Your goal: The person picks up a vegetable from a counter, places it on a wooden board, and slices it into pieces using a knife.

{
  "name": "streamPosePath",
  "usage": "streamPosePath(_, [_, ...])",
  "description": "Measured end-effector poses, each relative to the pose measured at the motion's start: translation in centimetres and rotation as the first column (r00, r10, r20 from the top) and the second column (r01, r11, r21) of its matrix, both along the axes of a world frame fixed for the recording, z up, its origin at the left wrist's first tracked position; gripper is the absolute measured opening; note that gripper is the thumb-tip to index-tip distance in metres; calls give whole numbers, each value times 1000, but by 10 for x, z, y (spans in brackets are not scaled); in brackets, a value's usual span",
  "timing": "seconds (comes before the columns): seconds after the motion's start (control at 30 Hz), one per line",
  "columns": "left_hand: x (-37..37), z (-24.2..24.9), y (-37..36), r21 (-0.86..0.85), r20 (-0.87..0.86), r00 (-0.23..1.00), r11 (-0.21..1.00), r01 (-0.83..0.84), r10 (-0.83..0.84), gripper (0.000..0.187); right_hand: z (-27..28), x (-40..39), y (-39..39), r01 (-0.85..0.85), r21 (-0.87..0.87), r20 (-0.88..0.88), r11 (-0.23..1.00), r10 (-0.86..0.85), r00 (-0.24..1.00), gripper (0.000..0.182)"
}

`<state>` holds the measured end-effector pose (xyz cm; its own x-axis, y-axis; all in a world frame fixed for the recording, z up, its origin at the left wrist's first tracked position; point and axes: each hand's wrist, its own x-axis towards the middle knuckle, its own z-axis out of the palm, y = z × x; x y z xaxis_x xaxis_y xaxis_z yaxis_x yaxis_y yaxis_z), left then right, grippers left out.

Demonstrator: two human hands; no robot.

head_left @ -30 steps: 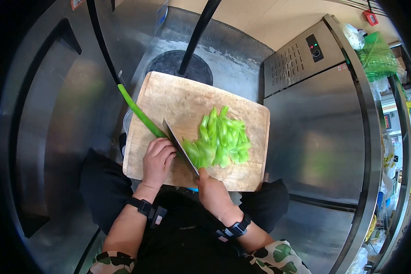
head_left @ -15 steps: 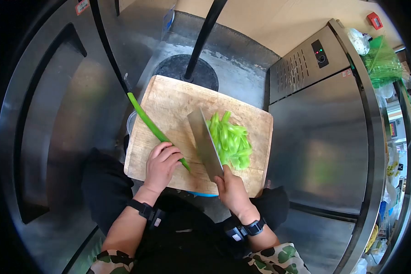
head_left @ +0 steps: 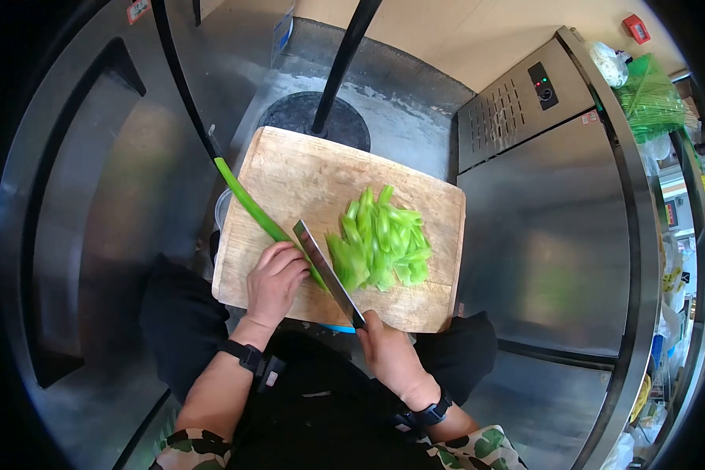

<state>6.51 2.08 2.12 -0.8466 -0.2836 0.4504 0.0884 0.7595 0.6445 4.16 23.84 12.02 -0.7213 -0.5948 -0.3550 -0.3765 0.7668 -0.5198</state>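
Observation:
A long green celery stalk (head_left: pixel 251 205) lies slantwise over the left part of a wooden cutting board (head_left: pixel 305 171), its far end reaching past the board's edge. My left hand (head_left: pixel 274 282) presses on it with curled fingers near its close end. In my right hand (head_left: pixel 392 352) is the handle of a cleaver (head_left: pixel 327 270). The blade stands almost on edge at the near end of the stalk, just right of my left fingertips. Pale green celery slices (head_left: pixel 388 239) are heaped right of the blade. Whether the edge is in the stalk is hard to see.
A stainless steel cabinet (head_left: pixel 540 243) with a control panel stands close on the right. Another steel door (head_left: pixel 121 219) is on the left. Behind the board a black pole (head_left: pixel 341 74) rises from a round base. Bagged goods (head_left: pixel 650 98) sit at the far right.
The cleaver has moved left from the heap to the stalk, its blade turned more upright. The sliced heap now spreads further left. My left hand has barely shifted.

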Motion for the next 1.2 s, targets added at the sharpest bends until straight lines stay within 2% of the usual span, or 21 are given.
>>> streamPosePath(0.43, [0, -1, -2, -6, 13, 1000, 1000, -3, 3, 20, 2, 5, -10, -31, 134, -10, 991, 33, 999, 18])
streamPosePath(0.53, [0, -1, -2, -14, 13, 1000, 1000, -7, 7, 19, -6, 4, -11, -17, 44, -14, 999, 17, 1000, 19])
streamPosePath(0.63, [0, -2, -2, 3, 3, 1000, 1000, -2, 2, 18, -17, -1, -20, 16, 69, 21, 998, -18, 1000, 19])
streamPosePath(0.83, [0, -3, -3, 47, -6, 1000, 999, 12, -11, 18, -54, -16, -16, 64, -128, -34, 990, -68, 997, 24])
streamPosePath(0.93, [0, -1, -3, 54, -15, 1000, 998, 11, -10, 18, -34, -12, -16, 110, -148, -36, 983, -117, 992, 20])
streamPosePath(1.2, [0, -4, -2, 23, -13, 1000, 1000, -17, 18, 15, -5, 3, -16, -14, 32, -45, 999, 15, 999, 18])
